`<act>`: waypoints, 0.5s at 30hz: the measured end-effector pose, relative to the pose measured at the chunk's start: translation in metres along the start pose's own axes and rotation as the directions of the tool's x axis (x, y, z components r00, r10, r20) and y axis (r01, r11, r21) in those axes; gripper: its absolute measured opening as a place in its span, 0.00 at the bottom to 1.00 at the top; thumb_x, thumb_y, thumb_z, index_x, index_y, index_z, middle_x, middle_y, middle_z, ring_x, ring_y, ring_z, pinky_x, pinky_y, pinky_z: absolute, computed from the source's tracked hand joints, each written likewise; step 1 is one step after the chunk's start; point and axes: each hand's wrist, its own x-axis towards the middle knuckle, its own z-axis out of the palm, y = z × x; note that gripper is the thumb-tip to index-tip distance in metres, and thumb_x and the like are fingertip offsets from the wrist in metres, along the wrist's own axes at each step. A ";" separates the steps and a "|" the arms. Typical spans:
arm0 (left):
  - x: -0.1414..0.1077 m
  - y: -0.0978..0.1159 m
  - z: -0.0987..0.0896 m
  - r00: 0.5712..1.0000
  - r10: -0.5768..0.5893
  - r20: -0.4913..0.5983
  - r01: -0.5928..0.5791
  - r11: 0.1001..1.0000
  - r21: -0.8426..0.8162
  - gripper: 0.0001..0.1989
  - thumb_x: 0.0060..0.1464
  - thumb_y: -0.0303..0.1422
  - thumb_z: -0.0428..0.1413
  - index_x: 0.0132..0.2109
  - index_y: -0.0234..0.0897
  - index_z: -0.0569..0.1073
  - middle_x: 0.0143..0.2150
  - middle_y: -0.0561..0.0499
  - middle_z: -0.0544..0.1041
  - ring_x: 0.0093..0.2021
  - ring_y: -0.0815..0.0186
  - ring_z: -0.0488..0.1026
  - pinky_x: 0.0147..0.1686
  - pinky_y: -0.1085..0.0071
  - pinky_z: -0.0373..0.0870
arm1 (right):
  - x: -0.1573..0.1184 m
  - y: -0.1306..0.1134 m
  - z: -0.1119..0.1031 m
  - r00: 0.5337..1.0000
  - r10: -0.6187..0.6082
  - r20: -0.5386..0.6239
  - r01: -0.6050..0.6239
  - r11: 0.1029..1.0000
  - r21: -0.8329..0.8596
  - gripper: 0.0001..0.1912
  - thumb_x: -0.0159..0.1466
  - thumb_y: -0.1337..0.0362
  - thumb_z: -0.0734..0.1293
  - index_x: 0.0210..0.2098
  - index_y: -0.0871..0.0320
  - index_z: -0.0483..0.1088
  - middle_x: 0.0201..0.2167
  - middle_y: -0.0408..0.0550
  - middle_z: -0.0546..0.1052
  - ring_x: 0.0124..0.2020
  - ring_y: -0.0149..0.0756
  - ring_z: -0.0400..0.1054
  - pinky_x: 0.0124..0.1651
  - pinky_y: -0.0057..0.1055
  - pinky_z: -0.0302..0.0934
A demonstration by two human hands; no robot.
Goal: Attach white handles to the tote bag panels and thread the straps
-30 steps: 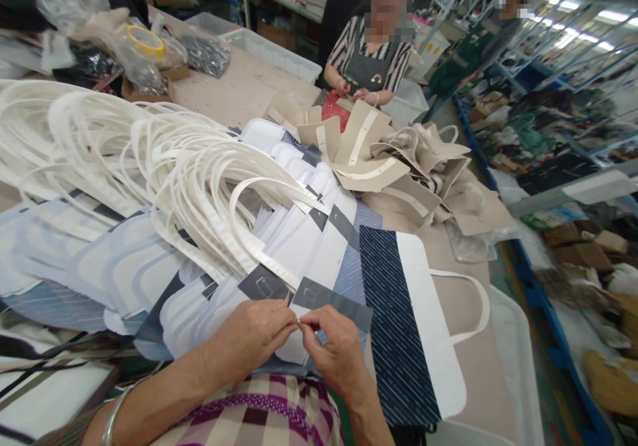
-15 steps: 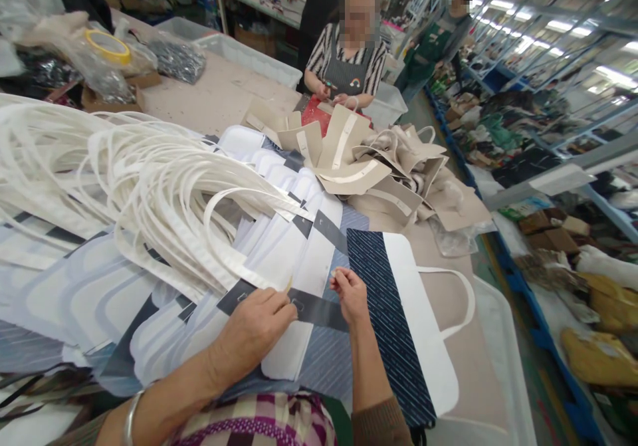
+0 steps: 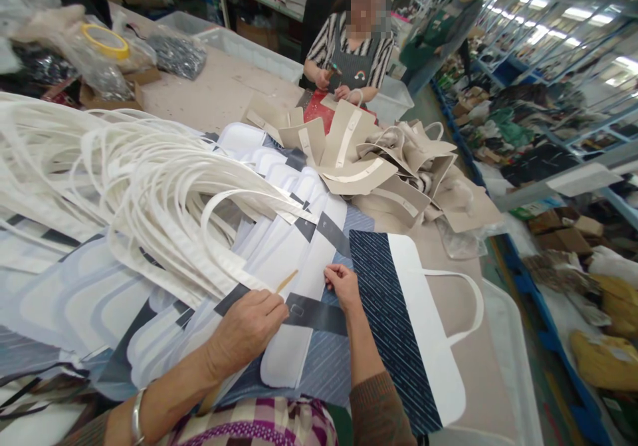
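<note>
Head view of a long beige work table (image 3: 239,94) in a workshop hall, with shelving (image 3: 523,127) piled with goods along the right and a white plastic crate (image 3: 239,57) at the far side. Across the table, a co-worker (image 3: 349,54) in a striped top and apron works over a red surface (image 3: 316,117), and a second person (image 3: 438,34) stands further off. Progress, as far as can be judged: a heap of tan bag pieces (image 3: 359,160) lies beyond my work, and a navy-striped bag (image 3: 383,313) to my right already carries its white handle (image 3: 463,300). Many overlapping panels remain to my left, and a large bundle of loose white straps (image 3: 139,180) lies across them, apparently not yet fitted. The piece in hand is a white-and-blue bag panel (image 3: 294,353) directly in front of me, crossed by a dark grey strip (image 3: 314,314) with a small rectangular fitting on it. My left hand (image 3: 246,333) is closed, pinching a thin wooden stick (image 3: 286,281) just beside the strip. My right hand (image 3: 343,286) is open, its fingers resting on the panel.
</note>
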 end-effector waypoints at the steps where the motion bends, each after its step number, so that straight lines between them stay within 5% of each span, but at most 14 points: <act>1: 0.000 0.000 0.000 1.000 0.004 0.003 -0.004 1.000 0.003 0.08 0.64 0.26 0.51 0.34 0.39 0.68 0.32 0.52 0.70 0.33 0.60 0.64 0.37 0.62 0.57 | 0.002 0.001 0.002 1.000 0.013 -0.007 -0.013 1.000 -0.025 0.19 0.47 0.54 0.76 0.30 0.60 0.71 0.16 0.38 0.72 0.15 0.25 0.64 0.17 0.21 0.59; 9: -0.003 -0.001 0.003 0.999 0.037 -0.037 -0.038 0.999 -0.014 0.08 0.64 0.25 0.50 0.36 0.38 0.70 0.33 0.51 0.72 0.34 0.61 0.67 0.37 0.62 0.63 | 0.010 -0.010 -0.009 0.998 -0.002 -0.062 -0.011 0.978 -0.206 0.18 0.47 0.56 0.75 0.30 0.58 0.66 0.13 0.35 0.69 0.10 0.30 0.64 0.12 0.24 0.58; 15: -0.019 -0.002 -0.011 0.988 0.069 -0.135 -0.090 0.983 -0.158 0.08 0.65 0.25 0.48 0.39 0.36 0.71 0.35 0.50 0.76 0.41 0.63 0.72 0.44 0.64 0.68 | -0.051 -0.036 0.012 0.960 -0.274 -0.053 0.250 0.929 -0.271 0.13 0.59 0.54 0.66 0.32 0.57 0.71 0.26 0.43 0.75 0.25 0.32 0.68 0.30 0.29 0.66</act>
